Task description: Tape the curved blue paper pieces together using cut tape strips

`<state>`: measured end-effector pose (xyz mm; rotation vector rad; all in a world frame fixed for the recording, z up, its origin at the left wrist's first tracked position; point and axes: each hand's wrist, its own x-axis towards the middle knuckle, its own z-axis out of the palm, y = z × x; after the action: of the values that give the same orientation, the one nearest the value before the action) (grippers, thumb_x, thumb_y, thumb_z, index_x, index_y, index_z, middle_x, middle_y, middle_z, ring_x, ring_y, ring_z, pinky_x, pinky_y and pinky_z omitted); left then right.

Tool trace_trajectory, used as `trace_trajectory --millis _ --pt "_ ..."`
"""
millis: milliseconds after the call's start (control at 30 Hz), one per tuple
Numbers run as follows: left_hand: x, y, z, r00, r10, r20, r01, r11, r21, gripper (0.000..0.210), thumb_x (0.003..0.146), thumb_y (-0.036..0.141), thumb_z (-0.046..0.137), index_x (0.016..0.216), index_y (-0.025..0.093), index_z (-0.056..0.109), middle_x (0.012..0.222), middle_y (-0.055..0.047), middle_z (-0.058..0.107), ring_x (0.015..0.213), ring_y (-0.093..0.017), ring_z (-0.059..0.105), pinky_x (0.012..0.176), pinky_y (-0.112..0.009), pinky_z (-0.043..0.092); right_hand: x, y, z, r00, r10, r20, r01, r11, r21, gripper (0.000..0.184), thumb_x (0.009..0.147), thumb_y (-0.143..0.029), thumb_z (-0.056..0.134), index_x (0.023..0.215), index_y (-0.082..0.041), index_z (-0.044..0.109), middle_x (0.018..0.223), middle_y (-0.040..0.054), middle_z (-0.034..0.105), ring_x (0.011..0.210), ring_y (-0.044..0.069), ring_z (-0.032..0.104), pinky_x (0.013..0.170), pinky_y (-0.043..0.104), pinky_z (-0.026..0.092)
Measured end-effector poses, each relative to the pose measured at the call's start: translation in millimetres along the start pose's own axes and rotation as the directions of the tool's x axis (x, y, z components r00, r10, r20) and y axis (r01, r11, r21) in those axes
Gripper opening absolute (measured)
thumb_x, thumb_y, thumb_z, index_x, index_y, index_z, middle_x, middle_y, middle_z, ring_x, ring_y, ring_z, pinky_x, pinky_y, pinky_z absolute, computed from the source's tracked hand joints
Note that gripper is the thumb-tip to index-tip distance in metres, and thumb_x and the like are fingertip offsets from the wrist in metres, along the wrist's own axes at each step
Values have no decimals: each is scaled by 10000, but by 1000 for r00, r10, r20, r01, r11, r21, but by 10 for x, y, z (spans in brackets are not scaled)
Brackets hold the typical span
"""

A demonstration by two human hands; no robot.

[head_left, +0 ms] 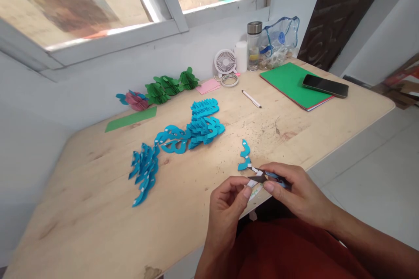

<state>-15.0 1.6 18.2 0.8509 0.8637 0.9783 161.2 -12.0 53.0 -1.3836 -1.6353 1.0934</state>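
My left hand [225,205] pinches a narrow white strip [255,192], which looks like double-sided tape, between thumb and fingers. In my right hand [296,185] is a pair of scissors [261,178], its dark blades across the strip and its handles partly covered by my fingers. Small white bits show by the blades. Just beyond the scissors lies a wavy blue paper cutout [244,153] with white patches on it. Farther left, several similar cutouts [144,170] with white patches lie overlapped. Beside them is a heap of folded blue paper pieces [203,130].
Green paper flowers [168,85], a pink-and-blue one [135,99] and a green paper strip [131,119] lie along the wall. Behind are a small fan [225,62], tape roll [229,80] and bottle [253,48]. A pen [252,99] and a phone [325,86] on green sheets [288,83] lie rightward.
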Motion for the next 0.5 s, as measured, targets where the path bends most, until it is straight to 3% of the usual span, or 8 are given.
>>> trace_trajectory --millis 500 --pt "9 3 22 1000 -3 13 3 1000 21 103 791 272 688 837 181 691 581 43 502 489 -36 359 446 -137 296 3 0 15 999 6 -38 -5 1000 11 264 905 -366 519 1019 -180 669 863 27 681 757 153 601 673 250 457"
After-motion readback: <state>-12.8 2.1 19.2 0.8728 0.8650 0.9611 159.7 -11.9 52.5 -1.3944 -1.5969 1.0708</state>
